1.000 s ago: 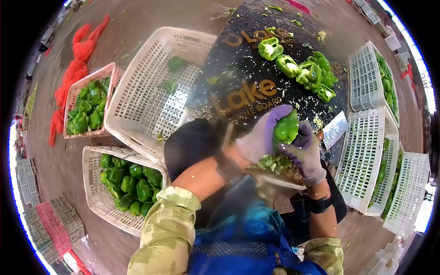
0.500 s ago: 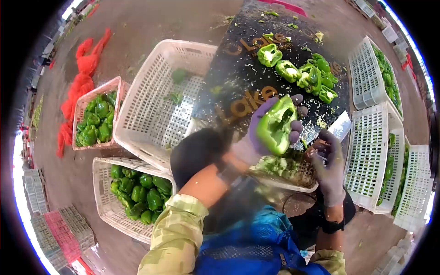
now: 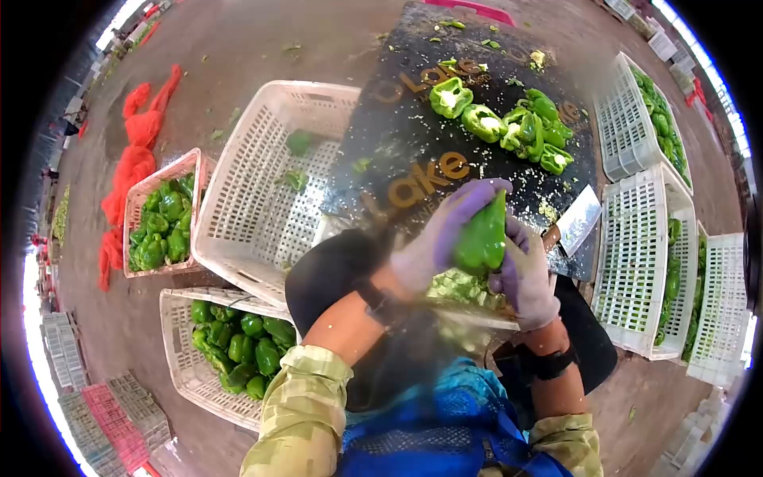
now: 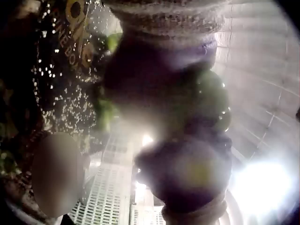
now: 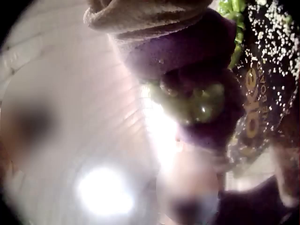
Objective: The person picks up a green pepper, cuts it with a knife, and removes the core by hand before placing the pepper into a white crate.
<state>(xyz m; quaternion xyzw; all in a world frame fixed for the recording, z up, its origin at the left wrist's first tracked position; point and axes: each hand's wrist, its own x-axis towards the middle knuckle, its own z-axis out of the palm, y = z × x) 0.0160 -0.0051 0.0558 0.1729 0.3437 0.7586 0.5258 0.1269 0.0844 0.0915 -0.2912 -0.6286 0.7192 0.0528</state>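
Observation:
In the head view my left hand (image 3: 433, 242), in a grey and purple glove, grips a green bell pepper (image 3: 482, 238) from the left. Its smooth outer side faces up. My right hand (image 3: 531, 278), gloved alike, curls its fingers on the pepper's right side. Both wrist views show a blurred bit of the pepper (image 5: 206, 103) between the purple gloves. A cleaver (image 3: 579, 220) lies on the dark board (image 3: 397, 127), its handle close by my right hand. Farther up the board sit cut pepper pieces (image 3: 483, 122). Pale green scraps (image 3: 465, 290) fill a container under my hands.
A large white crate (image 3: 238, 183) holding a few green bits stands left of the board. Whole peppers fill a crate (image 3: 226, 397) at lower left and a pinkish crate (image 3: 161, 266) beyond it. More white crates (image 3: 632, 270) line the right side. Red netting (image 3: 139, 159) lies on the floor.
Half a second ago the pepper's hollow cut side faced up and my right hand was apart from it. Now the pepper is turned over and my right hand is back on it.

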